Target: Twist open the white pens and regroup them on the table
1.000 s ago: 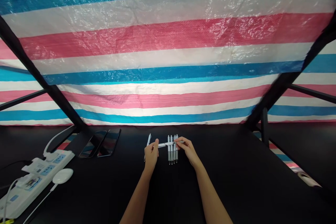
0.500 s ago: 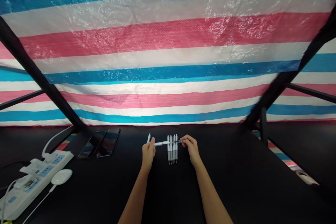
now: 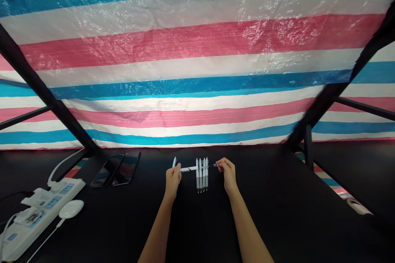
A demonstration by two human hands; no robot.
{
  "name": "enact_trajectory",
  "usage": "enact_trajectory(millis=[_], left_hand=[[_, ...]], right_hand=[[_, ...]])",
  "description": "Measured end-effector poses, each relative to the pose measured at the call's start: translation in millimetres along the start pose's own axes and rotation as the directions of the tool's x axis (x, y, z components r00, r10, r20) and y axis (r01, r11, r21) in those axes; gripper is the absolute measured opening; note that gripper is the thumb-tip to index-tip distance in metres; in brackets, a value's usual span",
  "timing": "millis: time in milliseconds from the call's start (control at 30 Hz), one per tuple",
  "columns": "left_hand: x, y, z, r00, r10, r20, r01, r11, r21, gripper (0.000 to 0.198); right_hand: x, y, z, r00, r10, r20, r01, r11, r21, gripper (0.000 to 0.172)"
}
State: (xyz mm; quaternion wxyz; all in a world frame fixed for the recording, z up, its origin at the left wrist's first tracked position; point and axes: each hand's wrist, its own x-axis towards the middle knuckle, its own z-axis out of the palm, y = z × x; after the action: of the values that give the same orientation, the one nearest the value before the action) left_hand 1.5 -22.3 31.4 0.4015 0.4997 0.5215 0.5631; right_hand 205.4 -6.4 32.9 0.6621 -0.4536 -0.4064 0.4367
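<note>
My left hand (image 3: 173, 180) is closed around a white pen barrel (image 3: 189, 169), which points to the right, level above the table. Pinched in the fingertips of my right hand (image 3: 227, 174) is a thin pen refill (image 3: 212, 166) with a dark section, held roughly in line with the barrel. Beneath the two parts, several white pens with grey grips (image 3: 202, 178) lie side by side, grips toward me. Another white pen (image 3: 174, 162) shows just beyond my left hand; its lower part is hidden by the hand.
Two dark phones (image 3: 126, 168) lie to the left on the black table (image 3: 123, 222). A white power strip (image 3: 46, 209) with plugs and cables is at the far left, beside a round white charger (image 3: 71, 209). Black frame bars and a striped sheet (image 3: 191, 119) stand behind.
My right hand has moved slightly right with the refill, widening the distance from the barrel. My left hand keeps its hold, almost in the same place.
</note>
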Motion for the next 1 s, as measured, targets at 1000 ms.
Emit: enact_trajectory(millis=[1000], left_hand=[[2,-1,3.0,1.0,0.003,0.025,-0.004,0.999,0.034,0.057]], right_hand=[[-13,4,25,0.979,0.091,0.184,-0.085,0.995,-0.042,0.01]])
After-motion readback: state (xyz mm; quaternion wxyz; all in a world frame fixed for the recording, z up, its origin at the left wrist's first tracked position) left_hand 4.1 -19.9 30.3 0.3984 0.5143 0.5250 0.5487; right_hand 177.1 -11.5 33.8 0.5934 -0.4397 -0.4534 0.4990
